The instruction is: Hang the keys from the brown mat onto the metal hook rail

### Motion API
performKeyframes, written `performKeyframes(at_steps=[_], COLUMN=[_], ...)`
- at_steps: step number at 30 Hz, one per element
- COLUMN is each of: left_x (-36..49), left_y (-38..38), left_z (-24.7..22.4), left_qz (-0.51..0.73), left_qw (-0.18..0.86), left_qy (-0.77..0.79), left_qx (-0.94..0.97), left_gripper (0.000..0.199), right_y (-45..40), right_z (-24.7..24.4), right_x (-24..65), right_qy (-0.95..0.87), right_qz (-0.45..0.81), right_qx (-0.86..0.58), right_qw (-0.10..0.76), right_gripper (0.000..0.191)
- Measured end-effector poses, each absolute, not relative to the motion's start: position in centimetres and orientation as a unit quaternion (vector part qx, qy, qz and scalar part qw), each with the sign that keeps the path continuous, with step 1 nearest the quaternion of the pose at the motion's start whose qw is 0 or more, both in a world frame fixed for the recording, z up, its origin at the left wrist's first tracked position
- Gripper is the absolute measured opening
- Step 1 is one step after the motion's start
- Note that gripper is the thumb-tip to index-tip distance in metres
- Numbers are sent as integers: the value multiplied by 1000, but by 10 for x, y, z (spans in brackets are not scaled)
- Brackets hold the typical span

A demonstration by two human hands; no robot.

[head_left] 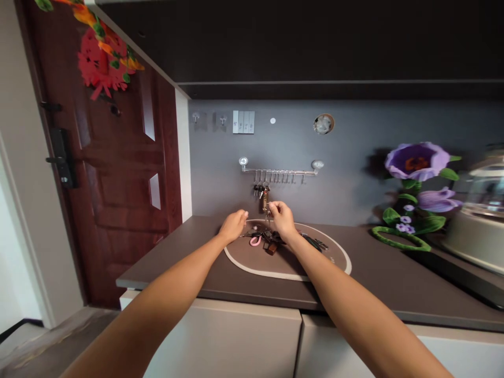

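Observation:
My right hand [282,217] is raised over the oval mat [252,265], its thumb and forefinger pinched on a small metal ring with something hanging below. My left hand [233,224] is closed above the mat's left edge; what it holds, if anything, is too small to tell. Keys and a brown fob [265,200] hang from the hook rail [279,172] on the wall, just behind my right fingertips. On the mat lie a pink loop [255,241], a brown block-shaped piece [271,249] and several dark items, partly hidden by my right hand.
A purple flower decoration [417,161] and a domed appliance [478,226] stand on the counter [366,273] at the right. A dark cabinet [315,47] overhangs the counter. At the left is a red-brown door [122,194]. Small hooks [222,120] and a switch panel [243,122] are on the wall.

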State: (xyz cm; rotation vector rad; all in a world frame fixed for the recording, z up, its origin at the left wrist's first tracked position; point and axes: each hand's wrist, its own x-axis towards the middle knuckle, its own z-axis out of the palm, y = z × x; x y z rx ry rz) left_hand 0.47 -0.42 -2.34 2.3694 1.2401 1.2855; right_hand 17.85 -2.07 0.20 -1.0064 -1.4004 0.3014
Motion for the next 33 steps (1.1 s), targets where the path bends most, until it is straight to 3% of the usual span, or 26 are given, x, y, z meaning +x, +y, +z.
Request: performKeyframes(at_steps=[15, 33], left_x=[10, 10], left_y=[-14, -9], left_z=[-21, -22], left_qz=[404, 408], left_qw=[52, 39], left_qy=[396, 392], left_qx=[823, 824], left_gripper=[33, 35], right_y=[-10, 44], right_z=[33, 88], right_x=[183, 179], right_qy=[-526, -392], right_qz=[157, 143], right_qx=[-444, -548], right_qw=[708, 725], right_gripper=[41, 17])
